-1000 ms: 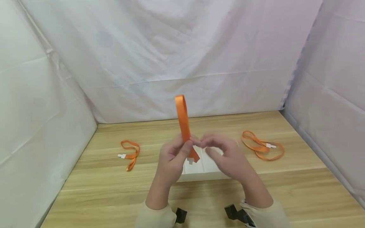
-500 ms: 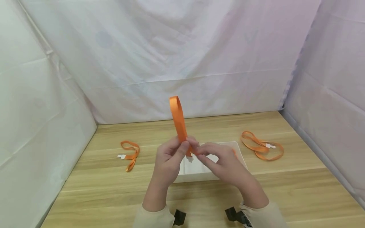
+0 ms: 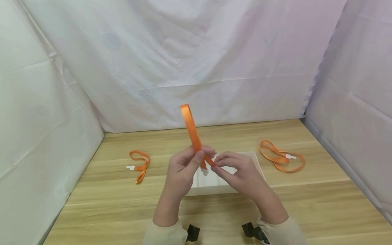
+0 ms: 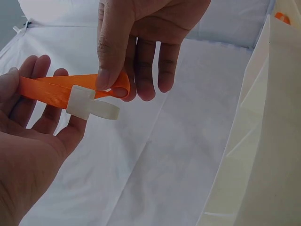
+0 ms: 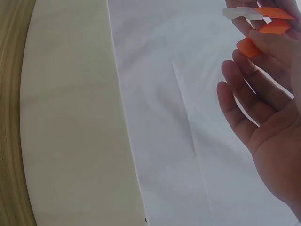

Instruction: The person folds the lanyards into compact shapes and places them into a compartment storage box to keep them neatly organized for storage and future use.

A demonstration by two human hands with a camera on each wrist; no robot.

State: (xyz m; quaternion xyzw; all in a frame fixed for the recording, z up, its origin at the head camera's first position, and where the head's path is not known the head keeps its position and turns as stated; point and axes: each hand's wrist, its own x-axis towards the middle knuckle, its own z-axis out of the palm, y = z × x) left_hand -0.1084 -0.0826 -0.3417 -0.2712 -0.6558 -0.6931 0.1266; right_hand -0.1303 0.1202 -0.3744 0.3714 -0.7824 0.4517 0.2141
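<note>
An orange lanyard [image 3: 190, 126] is held up above a white box [image 3: 211, 191] in the head view, one folded loop rising over the fingers. My left hand [image 3: 181, 173] pinches its crossing straps between thumb and fingers. With thumb and forefinger, my right hand [image 3: 243, 173] grips the lower folded end. The left wrist view shows that end curled into a small loop at the right fingertips, the other right fingers extended. A white plastic clip [image 4: 81, 102] hangs from the strap between the hands. Part of the box's inside is hidden behind the hands.
A second orange lanyard [image 3: 142, 167] lies on the wooden table [image 3: 110, 211] at the left. Another, larger looped lanyard [image 3: 280, 160] lies right of the box. White cloth [image 3: 196, 68] encloses the back and sides.
My right hand has come in and taken the lanyard's lower end, drawing it slightly right. The upper loop has tilted left. My left hand keeps its grip.
</note>
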